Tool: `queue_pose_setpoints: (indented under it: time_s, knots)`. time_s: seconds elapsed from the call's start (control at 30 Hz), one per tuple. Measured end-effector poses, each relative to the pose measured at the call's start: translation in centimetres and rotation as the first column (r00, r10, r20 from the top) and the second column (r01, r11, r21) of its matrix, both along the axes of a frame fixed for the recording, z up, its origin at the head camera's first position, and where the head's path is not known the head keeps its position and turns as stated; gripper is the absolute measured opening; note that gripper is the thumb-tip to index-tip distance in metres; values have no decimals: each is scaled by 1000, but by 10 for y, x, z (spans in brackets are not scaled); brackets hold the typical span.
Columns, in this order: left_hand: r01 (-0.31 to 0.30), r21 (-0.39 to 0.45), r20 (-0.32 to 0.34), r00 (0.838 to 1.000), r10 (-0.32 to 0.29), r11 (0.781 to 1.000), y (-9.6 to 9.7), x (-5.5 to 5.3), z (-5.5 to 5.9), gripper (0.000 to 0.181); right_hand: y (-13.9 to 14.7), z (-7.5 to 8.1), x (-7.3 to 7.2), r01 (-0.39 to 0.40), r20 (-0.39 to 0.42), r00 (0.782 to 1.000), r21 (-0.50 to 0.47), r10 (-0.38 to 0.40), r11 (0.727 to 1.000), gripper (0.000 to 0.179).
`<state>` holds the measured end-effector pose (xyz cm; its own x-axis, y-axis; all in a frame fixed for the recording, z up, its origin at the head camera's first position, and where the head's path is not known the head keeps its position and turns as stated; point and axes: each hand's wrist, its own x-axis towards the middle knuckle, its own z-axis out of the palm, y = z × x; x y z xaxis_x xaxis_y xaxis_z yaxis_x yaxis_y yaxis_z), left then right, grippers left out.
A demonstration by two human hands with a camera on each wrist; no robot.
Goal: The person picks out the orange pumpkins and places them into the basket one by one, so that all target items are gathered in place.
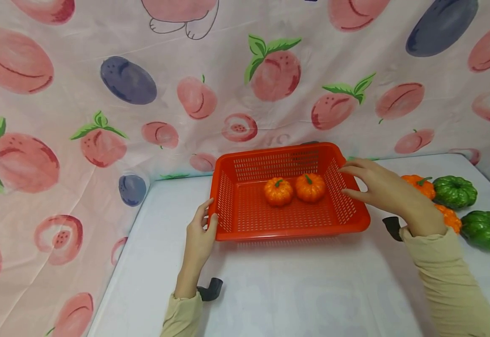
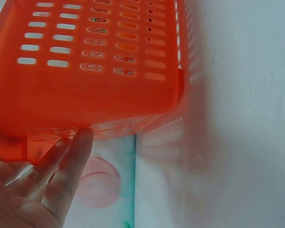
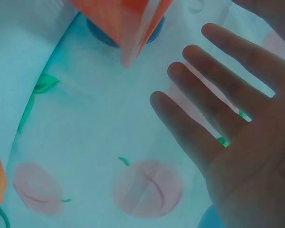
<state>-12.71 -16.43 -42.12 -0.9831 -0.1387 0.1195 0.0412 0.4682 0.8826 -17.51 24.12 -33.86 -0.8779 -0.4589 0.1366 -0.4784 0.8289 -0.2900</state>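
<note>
At the left end of the red basket [image 1: 287, 235], the left hand [image 1: 200, 238] rests against the outer side, fingers extended and mildly bent, their tips at the wall below the rim; whether the thumb bears on the rim cannot be told. At the basket's right end, the right hand [image 1: 371, 185] is held palm down over the rim area, fingers spread and holding nothing; the right wrist view shows a gap between these fingers and the basket corner. Both forearms reach in from the near side in beige sleeves [image 1: 451, 281], with a black mount [image 1: 210, 289] at the left wrist and a second black fitting [image 1: 392, 228] at the right. The basket stands at the far middle of the table, perforated on walls and floor. Inside, two orange pumpkins [image 1: 278, 192] sit on the floor, just beside each other, stems up. On the far right lie two green pumpkins [image 1: 455, 193] and two more orange ones [image 1: 423, 186], the latter partly hidden by the right forearm. The surface is a white table [image 1: 295, 285], shadowed below the basket's near edge. Pale pink fabric [image 1: 80, 44], printed with peaches and dark plums and visibly creased, hangs along the far and left sides.
</note>
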Motion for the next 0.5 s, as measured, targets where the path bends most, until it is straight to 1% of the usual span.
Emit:
queue_pose_setpoints:
  time_s: [0.17,0.4,0.5]
  knots:
    - [-3,-4,3,1000,3,1000,0,0,0,43,10,-6,2,-11,-11,1000,0,11,1000,52]
    - [4,-6,-12,1000,-4,1000,-1,-1,-1,43,23,-14,6,-27,-83,996,-22,25,999,47]
    - [3,-8,-11,1000,-3,1000,-1,0,-1,43,28,-16,8,-9,-60,998,-8,9,1000,49]
